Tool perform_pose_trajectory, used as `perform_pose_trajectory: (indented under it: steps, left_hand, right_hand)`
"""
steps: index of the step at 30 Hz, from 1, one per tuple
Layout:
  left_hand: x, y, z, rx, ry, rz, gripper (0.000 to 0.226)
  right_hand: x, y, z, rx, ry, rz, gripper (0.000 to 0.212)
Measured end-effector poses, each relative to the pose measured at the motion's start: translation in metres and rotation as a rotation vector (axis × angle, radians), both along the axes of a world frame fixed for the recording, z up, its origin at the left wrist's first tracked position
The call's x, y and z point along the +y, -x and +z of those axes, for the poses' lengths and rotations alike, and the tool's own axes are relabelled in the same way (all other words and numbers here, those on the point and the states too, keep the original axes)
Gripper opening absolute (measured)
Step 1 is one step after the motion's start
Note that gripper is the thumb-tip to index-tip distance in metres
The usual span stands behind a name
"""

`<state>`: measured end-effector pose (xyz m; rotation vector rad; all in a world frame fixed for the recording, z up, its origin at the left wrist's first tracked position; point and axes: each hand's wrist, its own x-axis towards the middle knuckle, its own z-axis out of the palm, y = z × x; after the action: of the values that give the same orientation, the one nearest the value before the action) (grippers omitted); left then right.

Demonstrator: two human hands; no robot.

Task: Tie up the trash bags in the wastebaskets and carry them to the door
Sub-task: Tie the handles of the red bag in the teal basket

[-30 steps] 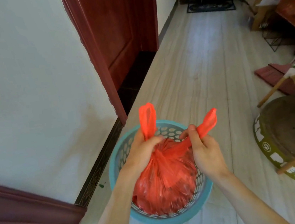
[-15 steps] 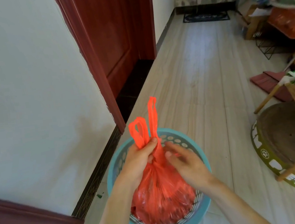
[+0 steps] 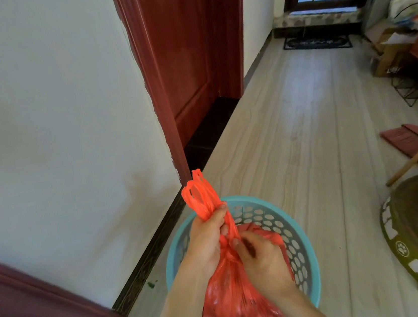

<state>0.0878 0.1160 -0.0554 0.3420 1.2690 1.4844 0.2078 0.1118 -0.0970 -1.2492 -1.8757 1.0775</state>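
With my left hand point(image 3: 207, 237) gripping both handle loops point(image 3: 202, 198) of the red trash bag point(image 3: 236, 302) in the blue wastebasket point(image 3: 312, 259) and my right hand point(image 3: 262, 259) pinching its neck, I judge the film soft, thin and light: lift by the loops.

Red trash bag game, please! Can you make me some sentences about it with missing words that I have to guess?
The red trash bag sits in a wastebasket whose wall is full of round ____.
The left hand grips both of the bag's looped ____, bunched together.
The right hand pinches the bag just below the ____ hand.
Missing words: holes, handles, left.
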Motion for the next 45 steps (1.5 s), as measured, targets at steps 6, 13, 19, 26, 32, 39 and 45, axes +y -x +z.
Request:
perform_pose_trajectory:
  steps: [6,13,19,26,32,39,45]
  left_hand:
    - [-0.007,0.009,-0.01,0.338,-0.085,-0.051,0.057]
    - [-0.028,0.026,-0.047,1.078,0.149,-0.357,0.013]
    - [-0.029,0.019,-0.054,1.145,-0.015,-0.175,0.019]
    - [-0.027,-0.001,-0.045,1.136,-0.081,-0.221,0.023]
    - [-0.024,-0.002,-0.052,1.714,-0.12,-0.375,0.013]
    - [-0.024,-0.01,-0.06,1.947,-0.061,-0.365,0.011]
    - [-0.024,-0.023,-0.063,1.947,-0.085,-0.479,0.022]
  right_hand:
    - [0.011,0.003,-0.013,0.04,0.197,-0.178,0.021]
    - [0.019,0.009,-0.018,0.093,0.28,-0.243,0.025]
    - [0.019,0.006,-0.018,0.174,0.328,-0.262,0.023]
    - [0.022,0.004,-0.022,0.165,0.309,-0.228,0.028]
    - [0.025,0.001,-0.024,0.049,0.274,-0.194,0.024]
    - [0.02,-0.004,0.005,0.381,0.648,-0.103,0.04]
    - [0.028,-0.008,-0.007,0.173,0.606,-0.328,0.035]
